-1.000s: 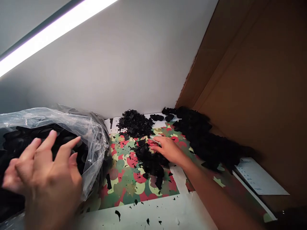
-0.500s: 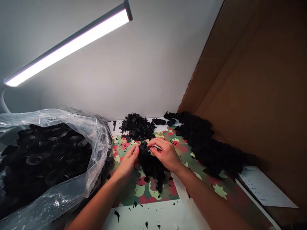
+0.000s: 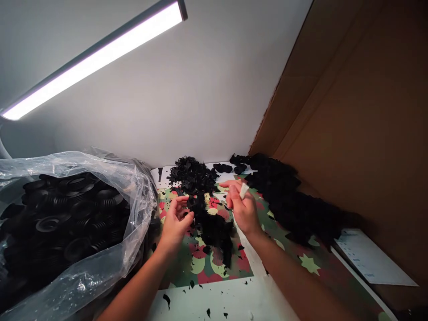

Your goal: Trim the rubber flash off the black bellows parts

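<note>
Right hand clamps pale stick-like tool, likely freeing index finger; left hand beside ragged black scraps, grip unclear.

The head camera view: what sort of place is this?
Probably a hand-work bench: a clear plastic bag of black ribbed round parts, a heap of black shreds, and a bright bar lamp.
</note>
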Action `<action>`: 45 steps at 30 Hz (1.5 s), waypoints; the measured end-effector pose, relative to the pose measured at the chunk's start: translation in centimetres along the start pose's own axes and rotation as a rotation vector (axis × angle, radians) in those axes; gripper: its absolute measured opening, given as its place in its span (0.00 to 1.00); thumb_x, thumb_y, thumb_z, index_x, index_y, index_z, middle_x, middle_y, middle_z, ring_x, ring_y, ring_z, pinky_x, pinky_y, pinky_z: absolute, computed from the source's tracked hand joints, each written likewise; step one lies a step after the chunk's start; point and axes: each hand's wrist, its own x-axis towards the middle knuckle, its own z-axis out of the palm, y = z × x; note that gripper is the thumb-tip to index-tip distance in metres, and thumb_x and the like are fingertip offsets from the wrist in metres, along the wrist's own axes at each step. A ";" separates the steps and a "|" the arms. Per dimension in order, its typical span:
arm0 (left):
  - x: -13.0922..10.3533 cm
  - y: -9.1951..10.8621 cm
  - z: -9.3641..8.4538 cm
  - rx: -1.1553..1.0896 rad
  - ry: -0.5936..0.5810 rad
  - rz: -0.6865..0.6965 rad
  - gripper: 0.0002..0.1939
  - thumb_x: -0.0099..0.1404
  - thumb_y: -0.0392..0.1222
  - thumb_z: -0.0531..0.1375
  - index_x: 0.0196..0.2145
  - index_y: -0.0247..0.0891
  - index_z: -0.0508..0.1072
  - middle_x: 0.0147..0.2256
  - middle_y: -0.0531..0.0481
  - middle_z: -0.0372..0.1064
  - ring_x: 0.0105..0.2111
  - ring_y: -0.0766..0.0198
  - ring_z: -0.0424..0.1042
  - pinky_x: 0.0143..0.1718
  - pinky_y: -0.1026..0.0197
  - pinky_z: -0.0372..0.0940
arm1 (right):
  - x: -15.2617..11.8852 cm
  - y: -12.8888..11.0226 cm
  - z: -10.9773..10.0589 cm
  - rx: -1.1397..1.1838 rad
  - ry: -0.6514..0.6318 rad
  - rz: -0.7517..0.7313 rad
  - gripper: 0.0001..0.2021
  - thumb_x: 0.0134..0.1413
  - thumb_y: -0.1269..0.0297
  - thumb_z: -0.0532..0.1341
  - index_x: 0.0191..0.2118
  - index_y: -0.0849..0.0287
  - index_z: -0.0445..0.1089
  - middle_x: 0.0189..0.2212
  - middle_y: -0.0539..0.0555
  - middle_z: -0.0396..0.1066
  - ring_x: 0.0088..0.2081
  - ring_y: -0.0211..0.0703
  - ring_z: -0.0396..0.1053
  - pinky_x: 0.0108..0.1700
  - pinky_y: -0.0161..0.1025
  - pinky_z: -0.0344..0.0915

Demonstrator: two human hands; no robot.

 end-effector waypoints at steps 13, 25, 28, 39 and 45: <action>-0.6 0.4 0.3 -0.188 0.025 -0.206 0.28 0.40 0.49 0.78 0.35 0.38 0.72 0.32 0.53 0.75 0.27 0.65 0.73 0.25 0.65 0.68 | -2.2 -2.4 1.4 0.098 0.002 -0.265 0.04 0.62 0.64 0.64 0.35 0.54 0.68 0.34 0.52 0.73 0.34 0.43 0.73 0.38 0.40 0.71; -0.4 -0.5 -0.3 -0.096 -0.031 -0.140 0.31 0.40 0.49 0.79 0.35 0.39 0.68 0.31 0.55 0.74 0.23 0.68 0.71 0.20 0.67 0.69 | -2.5 -2.4 1.6 0.000 -0.292 -0.305 0.05 0.63 0.69 0.58 0.34 0.53 0.63 0.46 0.56 0.77 0.48 0.48 0.75 0.52 0.47 0.70; -0.4 -0.3 -0.1 -0.050 -0.037 -0.116 0.28 0.39 0.46 0.79 0.33 0.38 0.69 0.28 0.57 0.72 0.25 0.69 0.71 0.23 0.69 0.67 | -2.2 -1.7 1.7 -0.086 -0.304 -0.304 0.04 0.63 0.70 0.56 0.38 0.54 0.65 0.46 0.58 0.76 0.49 0.50 0.74 0.52 0.48 0.70; -0.6 -0.2 0.1 -0.115 -0.052 -0.190 0.32 0.38 0.53 0.79 0.35 0.39 0.70 0.26 0.57 0.72 0.23 0.67 0.72 0.23 0.67 0.67 | -1.6 -2.6 0.3 0.078 -0.289 -0.201 0.06 0.63 0.66 0.59 0.33 0.54 0.65 0.45 0.54 0.77 0.46 0.46 0.75 0.48 0.43 0.70; -0.8 -0.1 0.1 -0.104 -0.050 -0.168 0.34 0.41 0.53 0.78 0.41 0.40 0.68 0.31 0.57 0.71 0.21 0.70 0.69 0.20 0.68 0.66 | -2.0 -2.5 0.9 0.038 -0.322 -0.254 0.06 0.62 0.69 0.58 0.33 0.54 0.64 0.42 0.54 0.76 0.45 0.46 0.74 0.48 0.43 0.69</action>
